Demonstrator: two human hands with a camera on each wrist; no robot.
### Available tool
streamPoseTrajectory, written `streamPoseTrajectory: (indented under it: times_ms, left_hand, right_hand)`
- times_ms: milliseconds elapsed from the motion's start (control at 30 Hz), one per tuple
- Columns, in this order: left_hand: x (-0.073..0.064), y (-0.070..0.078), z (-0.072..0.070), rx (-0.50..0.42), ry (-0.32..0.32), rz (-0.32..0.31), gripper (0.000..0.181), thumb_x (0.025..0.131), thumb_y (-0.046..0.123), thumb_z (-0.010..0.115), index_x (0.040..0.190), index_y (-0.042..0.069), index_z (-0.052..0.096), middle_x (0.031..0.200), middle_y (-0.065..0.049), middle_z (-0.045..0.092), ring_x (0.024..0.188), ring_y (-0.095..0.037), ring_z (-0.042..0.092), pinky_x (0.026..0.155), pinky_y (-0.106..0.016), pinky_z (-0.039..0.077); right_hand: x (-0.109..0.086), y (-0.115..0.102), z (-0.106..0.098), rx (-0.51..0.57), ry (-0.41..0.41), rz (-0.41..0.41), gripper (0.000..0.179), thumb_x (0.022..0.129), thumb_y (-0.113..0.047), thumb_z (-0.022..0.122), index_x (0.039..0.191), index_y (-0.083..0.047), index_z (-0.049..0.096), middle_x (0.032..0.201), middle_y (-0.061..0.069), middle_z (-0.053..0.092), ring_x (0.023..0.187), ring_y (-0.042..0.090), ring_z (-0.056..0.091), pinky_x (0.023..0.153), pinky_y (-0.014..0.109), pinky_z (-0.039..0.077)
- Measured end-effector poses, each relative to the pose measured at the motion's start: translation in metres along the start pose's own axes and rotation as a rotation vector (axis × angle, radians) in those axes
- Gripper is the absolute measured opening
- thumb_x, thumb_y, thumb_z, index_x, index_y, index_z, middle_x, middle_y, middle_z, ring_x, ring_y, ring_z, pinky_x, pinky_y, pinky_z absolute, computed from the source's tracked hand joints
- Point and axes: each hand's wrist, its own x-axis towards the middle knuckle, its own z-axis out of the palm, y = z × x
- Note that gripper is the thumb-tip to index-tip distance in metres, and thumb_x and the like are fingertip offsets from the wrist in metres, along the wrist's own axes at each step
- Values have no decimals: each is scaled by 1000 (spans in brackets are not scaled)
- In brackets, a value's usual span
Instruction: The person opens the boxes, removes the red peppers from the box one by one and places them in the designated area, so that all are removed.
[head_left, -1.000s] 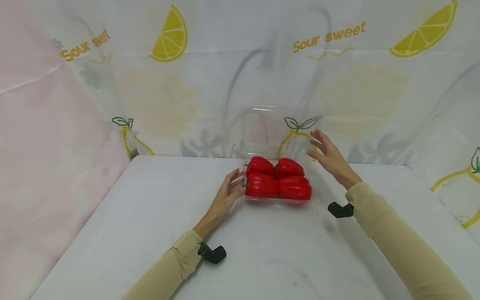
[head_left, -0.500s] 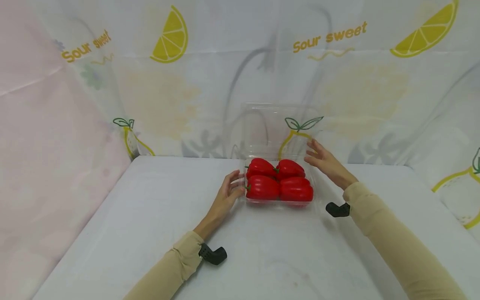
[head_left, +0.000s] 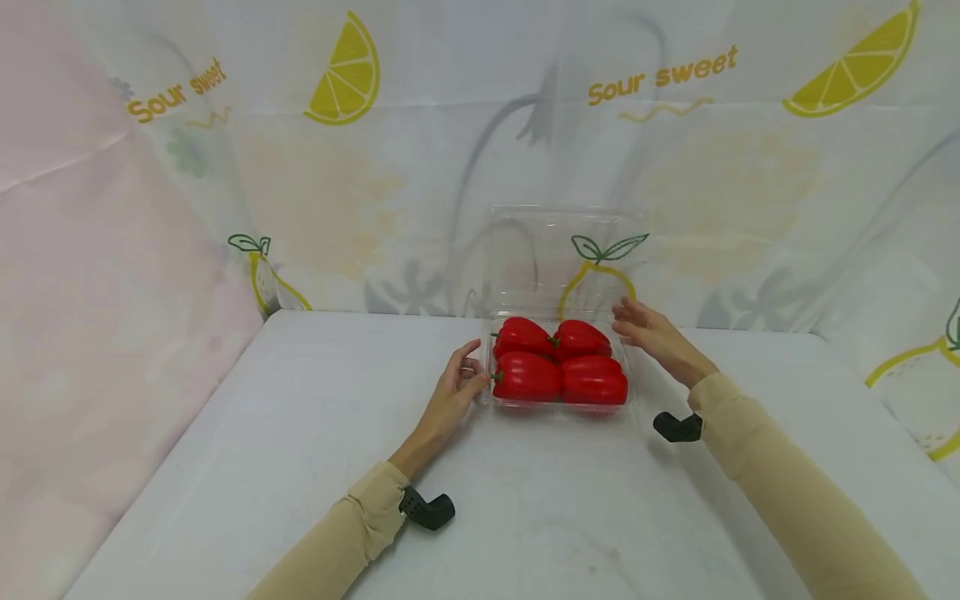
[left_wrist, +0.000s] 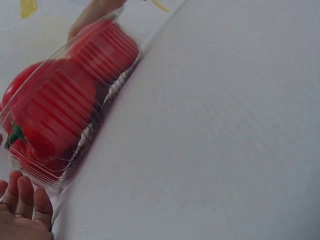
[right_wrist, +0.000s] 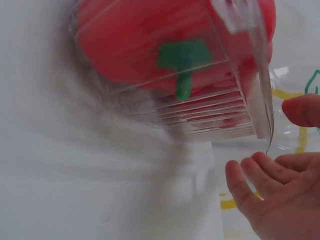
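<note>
A clear plastic clamshell box [head_left: 557, 407] stands at the back of the table with several red bell peppers [head_left: 528, 377] in its base. Its transparent lid [head_left: 525, 258] is raised at the rear. My left hand [head_left: 450, 390] is at the box's left side, fingers loosely bent; in the left wrist view its fingertips [left_wrist: 25, 190] lie close to the ribbed end wall, contact unclear. At the back right corner is my right hand [head_left: 663, 343]. The right wrist view shows that hand [right_wrist: 280, 195] with thumb and fingers spread beside the box rim, nothing gripped.
A white cloth covers the table [head_left: 300, 433]. Behind it hangs a curtain [head_left: 420, 167] printed with lemons and words, and a pinkish cloth [head_left: 90, 333] hangs at the left. Black wrist devices [head_left: 427, 508] sit at both sleeves.
My right hand has come down from beside the raised lid to the base's back right corner. The lid's top edge sits slightly higher. The left hand has hardly moved.
</note>
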Motion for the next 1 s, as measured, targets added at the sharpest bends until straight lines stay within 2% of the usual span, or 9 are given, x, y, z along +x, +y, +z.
streamPoseTrajectory:
  times_ms: [167, 300, 400, 600, 800, 1000]
  left_hand:
    - [5, -15, 0, -9, 17, -5, 52, 96, 6, 48, 145, 5, 31, 98, -11, 56, 78, -11, 50, 69, -21, 43]
    - [8, -25, 0, -49, 27, -14, 51, 96, 8, 48, 145, 8, 32, 92, -5, 57, 76, -7, 50, 69, -19, 42]
    - [9, -28, -1, -116, 21, -27, 52, 95, 8, 48, 145, 8, 33, 86, 0, 55, 72, -6, 47, 66, -19, 41]
    - [8, -29, -4, -205, -18, -67, 54, 96, 10, 49, 146, 8, 30, 77, 5, 52, 67, -5, 45, 61, -19, 39]
    - [8, -29, -5, -222, -55, -67, 56, 96, 11, 50, 147, 7, 26, 74, 7, 51, 67, -3, 45, 62, -18, 40]
    - [8, -30, -4, -221, -65, -54, 57, 96, 11, 49, 148, 7, 26, 74, 8, 51, 67, -4, 46, 63, -18, 41]
  right_hand:
    - [-8, 4, 0, -20, 39, 15, 72, 99, -31, 44, 151, -3, 2, 154, 22, 20, 135, 42, 34, 111, 55, 27]
    - [-16, 9, 1, -118, 121, -35, 64, 99, -25, 45, 149, -2, 12, 149, 25, 29, 134, 43, 34, 108, 56, 32]
    - [-23, 11, 4, -217, 176, -98, 58, 98, -20, 47, 147, -2, 21, 143, 25, 36, 132, 43, 36, 106, 57, 34]
    - [-35, 9, 12, -349, 230, -302, 50, 96, -15, 52, 140, -2, 33, 137, 22, 42, 126, 39, 41, 102, 58, 36]
    - [-48, 1, 21, -420, 192, -380, 47, 94, -19, 56, 137, -9, 42, 135, 13, 47, 123, 35, 44, 101, 57, 36]
    - [-57, -5, 29, -447, 113, -407, 49, 92, -27, 59, 137, -12, 44, 135, 7, 48, 123, 31, 46, 100, 55, 39]
